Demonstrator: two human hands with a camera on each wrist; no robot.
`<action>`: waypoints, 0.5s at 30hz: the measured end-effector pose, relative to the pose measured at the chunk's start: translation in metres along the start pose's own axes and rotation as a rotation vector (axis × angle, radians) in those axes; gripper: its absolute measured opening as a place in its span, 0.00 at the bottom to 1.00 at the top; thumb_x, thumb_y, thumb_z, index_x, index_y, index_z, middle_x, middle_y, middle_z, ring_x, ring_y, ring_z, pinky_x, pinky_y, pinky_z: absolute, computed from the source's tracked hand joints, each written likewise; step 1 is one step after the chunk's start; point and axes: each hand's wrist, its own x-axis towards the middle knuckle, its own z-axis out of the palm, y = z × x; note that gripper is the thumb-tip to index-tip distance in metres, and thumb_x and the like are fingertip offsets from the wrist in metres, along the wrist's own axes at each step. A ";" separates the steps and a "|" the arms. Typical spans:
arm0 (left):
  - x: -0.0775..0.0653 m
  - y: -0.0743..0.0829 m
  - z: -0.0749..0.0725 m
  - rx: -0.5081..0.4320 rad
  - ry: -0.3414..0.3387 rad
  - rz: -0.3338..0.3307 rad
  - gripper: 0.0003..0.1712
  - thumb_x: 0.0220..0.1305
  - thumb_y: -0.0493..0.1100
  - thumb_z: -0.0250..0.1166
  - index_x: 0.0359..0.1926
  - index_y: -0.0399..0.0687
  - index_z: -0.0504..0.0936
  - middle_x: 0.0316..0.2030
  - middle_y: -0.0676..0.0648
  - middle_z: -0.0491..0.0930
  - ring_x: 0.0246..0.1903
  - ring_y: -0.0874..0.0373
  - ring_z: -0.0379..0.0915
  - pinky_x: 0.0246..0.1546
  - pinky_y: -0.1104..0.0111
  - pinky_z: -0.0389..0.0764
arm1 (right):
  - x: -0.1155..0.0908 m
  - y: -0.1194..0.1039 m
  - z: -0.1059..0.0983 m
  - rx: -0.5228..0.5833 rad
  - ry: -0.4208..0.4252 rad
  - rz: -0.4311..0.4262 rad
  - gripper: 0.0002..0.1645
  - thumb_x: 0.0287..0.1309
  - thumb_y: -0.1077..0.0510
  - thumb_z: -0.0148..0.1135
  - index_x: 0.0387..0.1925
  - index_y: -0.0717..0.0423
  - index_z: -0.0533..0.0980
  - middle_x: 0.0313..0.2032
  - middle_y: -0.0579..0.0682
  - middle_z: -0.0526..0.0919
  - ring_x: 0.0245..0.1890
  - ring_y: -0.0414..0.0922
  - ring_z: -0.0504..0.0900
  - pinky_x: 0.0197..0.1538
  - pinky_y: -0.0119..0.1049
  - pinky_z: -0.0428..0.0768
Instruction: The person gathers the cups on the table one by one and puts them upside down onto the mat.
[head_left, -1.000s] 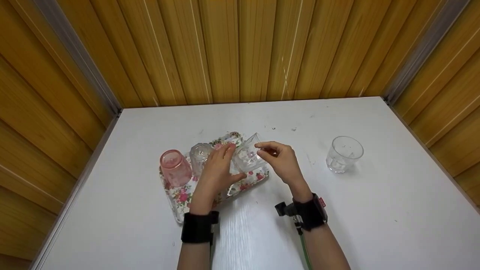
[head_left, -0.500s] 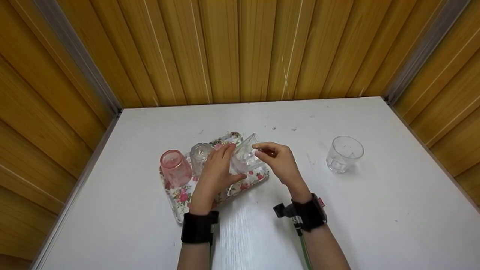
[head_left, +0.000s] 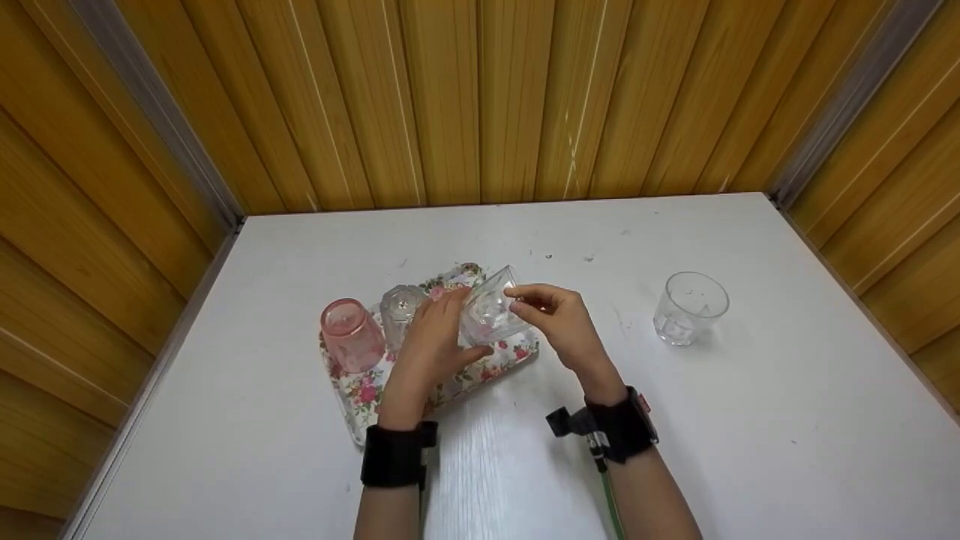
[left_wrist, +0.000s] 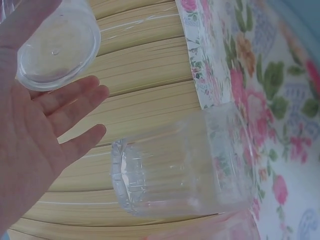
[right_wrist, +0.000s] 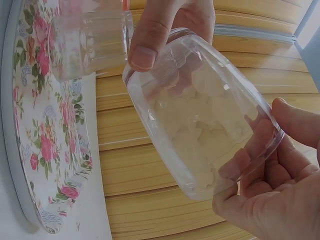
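Note:
A clear drinking glass (head_left: 489,313) with a squarish mouth is tilted above the flowered tray (head_left: 358,409), between both hands. My left hand (head_left: 431,341) holds its base end, thumb on the near side and fingers behind. At the other end, my right hand (head_left: 561,321) pinches the rim between thumb and fingers, as the right wrist view shows. Beside the left hand, a clear faceted glass (left_wrist: 180,170) stands upside down on the tray. To its left is a pink glass (head_left: 351,341), also upside down.
Another clear glass (head_left: 690,307) stands upright on the white table (head_left: 750,450) at the right. Wood-look panels (head_left: 502,97) rise behind and at both sides. A green cable (head_left: 611,499) runs along the right forearm.
The held glass has shifted and turned slightly, and my right hand has moved a little to the left with it. The left hand and the other glasses stay in place.

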 end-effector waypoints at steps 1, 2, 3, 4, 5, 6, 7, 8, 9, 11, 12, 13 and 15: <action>0.000 0.000 -0.001 -0.003 -0.002 -0.002 0.51 0.43 0.58 0.71 0.65 0.42 0.59 0.60 0.43 0.67 0.60 0.49 0.62 0.65 0.53 0.54 | 0.000 0.000 0.000 0.002 0.000 0.003 0.12 0.53 0.65 0.61 0.41 0.63 0.80 0.39 0.58 0.80 0.35 0.42 0.76 0.37 0.29 0.75; 0.000 0.000 -0.001 -0.004 -0.004 -0.004 0.52 0.43 0.58 0.71 0.65 0.42 0.59 0.60 0.44 0.67 0.60 0.50 0.63 0.65 0.53 0.54 | 0.000 0.000 0.000 0.006 0.000 0.006 0.12 0.53 0.66 0.60 0.41 0.64 0.79 0.39 0.58 0.80 0.36 0.42 0.76 0.37 0.29 0.75; 0.000 0.000 -0.002 -0.005 -0.006 -0.005 0.52 0.43 0.58 0.71 0.65 0.42 0.59 0.60 0.44 0.67 0.59 0.50 0.64 0.65 0.54 0.54 | 0.000 0.001 0.000 0.010 0.000 0.009 0.12 0.53 0.66 0.60 0.42 0.64 0.79 0.39 0.60 0.80 0.36 0.42 0.76 0.37 0.29 0.75; -0.001 0.000 -0.002 -0.004 -0.008 -0.008 0.52 0.43 0.59 0.71 0.65 0.43 0.59 0.60 0.44 0.68 0.59 0.50 0.64 0.65 0.54 0.54 | 0.000 0.001 0.000 0.012 0.000 0.010 0.12 0.54 0.66 0.60 0.42 0.65 0.79 0.39 0.62 0.79 0.36 0.42 0.76 0.38 0.29 0.75; -0.001 0.000 -0.003 -0.003 -0.009 -0.011 0.52 0.43 0.59 0.71 0.65 0.43 0.59 0.60 0.45 0.68 0.59 0.51 0.65 0.65 0.54 0.55 | 0.001 0.001 0.000 0.013 -0.001 0.012 0.12 0.54 0.66 0.60 0.42 0.65 0.78 0.39 0.63 0.79 0.36 0.42 0.76 0.38 0.29 0.75; -0.001 0.000 -0.003 0.000 -0.010 -0.012 0.52 0.42 0.59 0.71 0.66 0.44 0.59 0.60 0.45 0.69 0.59 0.51 0.65 0.65 0.54 0.55 | 0.001 0.001 0.001 0.013 -0.001 0.013 0.12 0.54 0.66 0.60 0.42 0.66 0.78 0.40 0.64 0.78 0.36 0.42 0.76 0.38 0.29 0.75; -0.001 0.000 -0.003 0.001 -0.009 -0.011 0.53 0.42 0.59 0.71 0.66 0.44 0.59 0.60 0.45 0.69 0.58 0.51 0.66 0.65 0.54 0.55 | 0.001 0.002 0.001 0.015 0.000 0.015 0.12 0.54 0.66 0.60 0.41 0.66 0.78 0.40 0.65 0.78 0.36 0.42 0.76 0.38 0.29 0.76; -0.001 0.000 -0.004 0.002 -0.008 -0.009 0.53 0.42 0.59 0.71 0.66 0.44 0.59 0.59 0.45 0.70 0.58 0.51 0.66 0.65 0.54 0.55 | 0.001 0.002 0.001 0.016 0.002 0.020 0.12 0.54 0.66 0.60 0.41 0.66 0.78 0.40 0.65 0.78 0.36 0.42 0.76 0.38 0.29 0.76; -0.001 0.000 -0.004 0.003 -0.006 -0.006 0.53 0.42 0.59 0.71 0.66 0.44 0.59 0.59 0.45 0.70 0.58 0.51 0.66 0.65 0.54 0.55 | 0.001 0.002 0.001 0.016 0.004 0.025 0.12 0.54 0.66 0.60 0.41 0.66 0.78 0.40 0.65 0.78 0.36 0.42 0.77 0.38 0.29 0.76; -0.002 0.000 -0.004 0.004 0.002 -0.001 0.52 0.42 0.59 0.72 0.65 0.44 0.59 0.57 0.44 0.72 0.57 0.51 0.67 0.64 0.54 0.56 | 0.001 0.001 0.001 0.007 0.008 0.038 0.12 0.54 0.65 0.60 0.41 0.66 0.78 0.39 0.62 0.79 0.36 0.42 0.78 0.39 0.29 0.77; -0.002 0.000 -0.004 0.004 0.007 0.002 0.52 0.42 0.58 0.72 0.65 0.43 0.59 0.56 0.44 0.72 0.57 0.51 0.67 0.64 0.54 0.57 | 0.001 0.001 0.001 -0.005 0.011 0.042 0.12 0.54 0.65 0.60 0.41 0.65 0.78 0.39 0.60 0.80 0.37 0.42 0.78 0.39 0.29 0.77; -0.002 0.000 -0.004 0.006 0.011 0.005 0.52 0.41 0.58 0.72 0.65 0.43 0.60 0.56 0.44 0.73 0.57 0.51 0.67 0.63 0.54 0.58 | 0.000 0.000 0.001 -0.020 0.015 0.048 0.12 0.54 0.64 0.61 0.41 0.64 0.79 0.38 0.57 0.81 0.37 0.42 0.79 0.40 0.30 0.77; -0.002 0.000 -0.005 0.008 0.017 0.005 0.51 0.41 0.57 0.72 0.64 0.43 0.60 0.54 0.44 0.74 0.56 0.51 0.68 0.62 0.54 0.59 | 0.000 0.000 0.001 -0.068 0.026 0.051 0.12 0.53 0.64 0.61 0.42 0.61 0.79 0.36 0.54 0.81 0.37 0.42 0.79 0.41 0.30 0.77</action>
